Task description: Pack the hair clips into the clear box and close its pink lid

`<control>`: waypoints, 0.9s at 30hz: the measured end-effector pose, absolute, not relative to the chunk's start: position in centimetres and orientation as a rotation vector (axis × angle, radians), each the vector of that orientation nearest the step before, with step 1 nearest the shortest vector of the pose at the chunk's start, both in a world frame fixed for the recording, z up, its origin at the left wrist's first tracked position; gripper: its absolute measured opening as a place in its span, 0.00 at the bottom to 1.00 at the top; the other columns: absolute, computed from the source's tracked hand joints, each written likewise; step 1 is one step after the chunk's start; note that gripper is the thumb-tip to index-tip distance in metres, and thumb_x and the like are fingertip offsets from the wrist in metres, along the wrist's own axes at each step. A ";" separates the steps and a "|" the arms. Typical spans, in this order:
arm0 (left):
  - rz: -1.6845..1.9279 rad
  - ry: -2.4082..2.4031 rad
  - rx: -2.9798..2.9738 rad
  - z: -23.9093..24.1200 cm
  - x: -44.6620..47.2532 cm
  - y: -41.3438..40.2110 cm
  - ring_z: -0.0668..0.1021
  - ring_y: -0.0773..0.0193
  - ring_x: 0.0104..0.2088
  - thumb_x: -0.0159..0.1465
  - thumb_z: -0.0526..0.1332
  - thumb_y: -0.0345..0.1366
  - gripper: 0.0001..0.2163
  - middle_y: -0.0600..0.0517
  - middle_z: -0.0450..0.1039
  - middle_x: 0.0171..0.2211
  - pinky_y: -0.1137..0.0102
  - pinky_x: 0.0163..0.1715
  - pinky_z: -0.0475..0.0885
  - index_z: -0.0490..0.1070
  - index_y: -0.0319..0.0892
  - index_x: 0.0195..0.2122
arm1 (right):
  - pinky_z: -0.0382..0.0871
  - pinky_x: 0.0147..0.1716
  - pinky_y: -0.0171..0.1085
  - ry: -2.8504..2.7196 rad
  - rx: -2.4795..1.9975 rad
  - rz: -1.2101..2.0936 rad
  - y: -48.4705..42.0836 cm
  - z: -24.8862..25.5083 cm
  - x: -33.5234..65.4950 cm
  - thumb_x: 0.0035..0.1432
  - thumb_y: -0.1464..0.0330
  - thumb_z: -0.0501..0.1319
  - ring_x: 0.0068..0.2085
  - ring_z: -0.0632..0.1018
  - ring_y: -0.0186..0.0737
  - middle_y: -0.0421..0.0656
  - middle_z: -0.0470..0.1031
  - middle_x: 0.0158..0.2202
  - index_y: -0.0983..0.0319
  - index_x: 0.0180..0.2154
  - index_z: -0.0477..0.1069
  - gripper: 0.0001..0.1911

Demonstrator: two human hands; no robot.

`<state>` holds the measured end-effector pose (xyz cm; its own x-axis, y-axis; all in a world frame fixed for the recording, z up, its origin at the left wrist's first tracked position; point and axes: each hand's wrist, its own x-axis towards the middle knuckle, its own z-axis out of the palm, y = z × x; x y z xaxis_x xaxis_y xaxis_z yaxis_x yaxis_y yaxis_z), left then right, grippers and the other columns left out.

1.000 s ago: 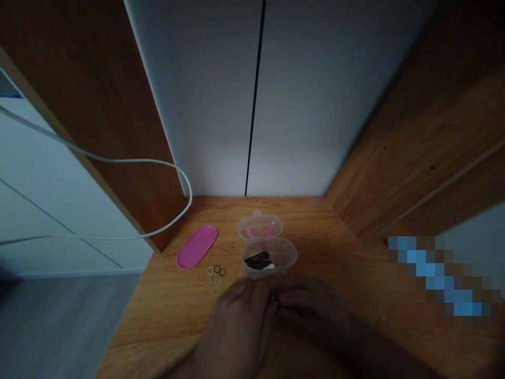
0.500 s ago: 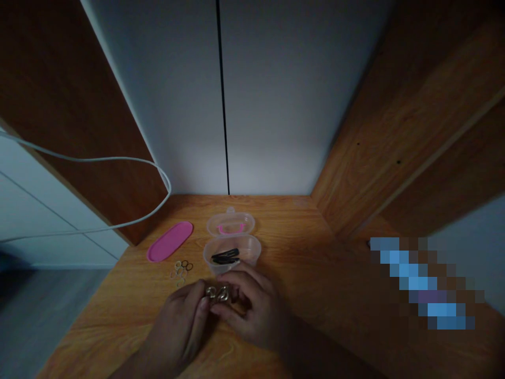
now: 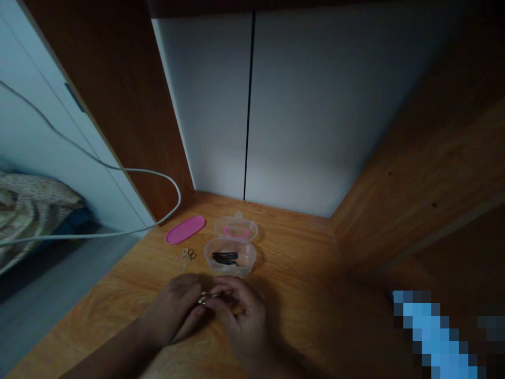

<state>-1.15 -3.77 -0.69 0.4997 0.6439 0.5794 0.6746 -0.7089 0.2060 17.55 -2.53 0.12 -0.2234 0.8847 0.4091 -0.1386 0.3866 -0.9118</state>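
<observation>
A small, shiny gold-coloured looped metal piece [image 3: 204,298] is pinched between my two hands above the front of the table. My left hand [image 3: 173,308] is closed on its left side. The thumb and fingers of my right hand [image 3: 244,318] grip the other side and partly cover it. Just beyond my hands stands an open clear plastic box [image 3: 248,258] holding several black hair clips [image 3: 224,258]. Its hinged lid [image 3: 254,230], with a pink handle, is folded back behind it.
Several small hair ties [image 3: 191,253] lie left of the box, with a pink oval tray [image 3: 185,230] behind them. A white cable [image 3: 179,195] loops in from the left. Wooden panels and a white back wall [image 3: 221,105] enclose the table [image 3: 106,300]. A blurred blue patch [image 3: 437,331] shows at right.
The camera view has turned and tilted. My right hand has closed further over the gold-coloured piece, so less of it shows. Box, tray and hair ties lie as before.
</observation>
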 end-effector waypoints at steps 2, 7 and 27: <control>-0.959 -1.175 -2.733 -0.3 -0.7 -3.8 0.73 0.61 0.27 0.71 0.46 0.36 0.13 0.49 0.69 0.25 0.69 0.29 0.69 0.67 0.42 0.35 | 0.78 0.35 0.35 -1.425 -0.722 1.194 -2.4 0.2 17.6 0.58 0.64 0.68 0.32 0.83 0.39 0.44 0.83 0.32 0.60 0.40 0.78 0.09; -1.005 -1.192 -2.749 0.7 -0.5 -4.0 0.74 0.61 0.27 0.70 0.46 0.33 0.11 0.48 0.71 0.26 0.69 0.30 0.69 0.67 0.41 0.36 | 0.77 0.34 0.36 -1.379 -0.742 1.322 -2.2 0.5 17.6 0.55 0.60 0.70 0.33 0.81 0.40 0.45 0.81 0.34 0.60 0.46 0.76 0.18; -1.793 -1.229 -2.960 1.0 1.4 -2.1 0.72 0.67 0.23 0.74 0.46 0.39 0.19 0.53 0.69 0.21 0.73 0.27 0.64 0.66 0.41 0.27 | 0.70 0.22 0.30 -1.468 -0.847 1.160 -2.8 0.5 17.4 0.62 0.60 0.63 0.23 0.74 0.33 0.41 0.75 0.23 0.63 0.31 0.76 0.13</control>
<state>1.44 -2.09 1.01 0.3475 0.7495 0.5635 0.2554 -0.6539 0.7122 17.37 -2.78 0.49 -0.2151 0.9319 0.2920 -0.0689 0.2838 -0.9564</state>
